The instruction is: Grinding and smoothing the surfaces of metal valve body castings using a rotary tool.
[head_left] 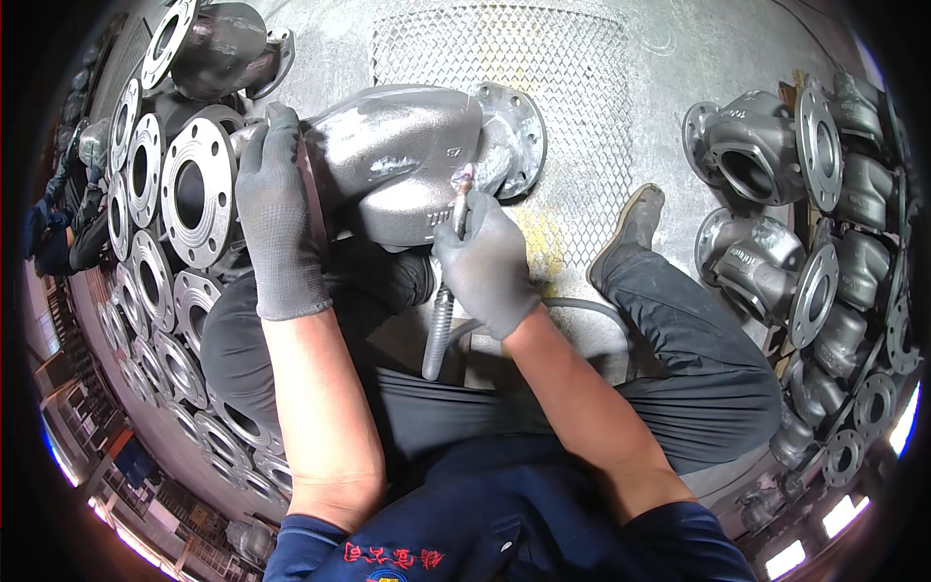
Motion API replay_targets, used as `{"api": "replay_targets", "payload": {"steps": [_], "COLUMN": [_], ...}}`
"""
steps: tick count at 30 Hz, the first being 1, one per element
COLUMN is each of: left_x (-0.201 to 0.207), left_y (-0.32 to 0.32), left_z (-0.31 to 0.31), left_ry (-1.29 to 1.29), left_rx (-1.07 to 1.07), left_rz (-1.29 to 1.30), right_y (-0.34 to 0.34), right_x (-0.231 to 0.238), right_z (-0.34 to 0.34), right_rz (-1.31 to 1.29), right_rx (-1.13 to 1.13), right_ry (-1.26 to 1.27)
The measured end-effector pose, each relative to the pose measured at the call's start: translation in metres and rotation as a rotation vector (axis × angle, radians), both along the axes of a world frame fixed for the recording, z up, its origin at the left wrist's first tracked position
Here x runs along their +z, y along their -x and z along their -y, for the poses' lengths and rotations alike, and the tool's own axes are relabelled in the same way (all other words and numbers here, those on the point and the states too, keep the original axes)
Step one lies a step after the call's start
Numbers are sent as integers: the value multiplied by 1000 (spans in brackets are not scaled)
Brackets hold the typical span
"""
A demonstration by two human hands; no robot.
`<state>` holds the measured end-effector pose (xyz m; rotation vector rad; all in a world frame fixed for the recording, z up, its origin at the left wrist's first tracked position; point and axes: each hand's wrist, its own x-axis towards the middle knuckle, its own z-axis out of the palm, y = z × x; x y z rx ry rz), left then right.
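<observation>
The grey flanged casting [398, 145] lies on its side before the person, partly over the mesh panel [572, 107]. The gloved left hand [281, 218], fingers together, lies along its left flange; the right hand [488, 260] wraps the slim tool [440, 325], tip at the neck. Light, even strokes and a firm left hold should serve best. A hose [593, 307] curves close by; flanged castings [219, 184] crowd the left.

We are observing a metal casting [407, 145], its surface grainy with glossy patches; finely ridged metal flanges [219, 199]; a matt, ribbed tool [439, 325]; matt textile gloves [281, 218]; matt cloth trousers [693, 354].
</observation>
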<state>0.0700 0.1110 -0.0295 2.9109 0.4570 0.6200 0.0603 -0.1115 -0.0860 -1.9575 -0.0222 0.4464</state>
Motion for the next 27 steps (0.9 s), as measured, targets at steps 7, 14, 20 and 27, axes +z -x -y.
{"api": "replay_targets", "payload": {"steps": [7, 14, 20, 27], "left_x": [11, 9, 4, 7], "left_y": [-10, 1, -2, -3], "left_z": [15, 7, 6, 11], "left_ry": [790, -29, -34, 53], "left_rx": [250, 31, 33, 74], "left_rz": [137, -68, -44, -39], "right_y": [4, -3, -7, -9], "right_x": [1, 26, 13, 24], "right_z": [-2, 5, 9, 9], "right_rz": [114, -82, -211, -332], "right_rx": [-14, 102, 84, 105], "right_ry": [41, -17, -172, -211]}}
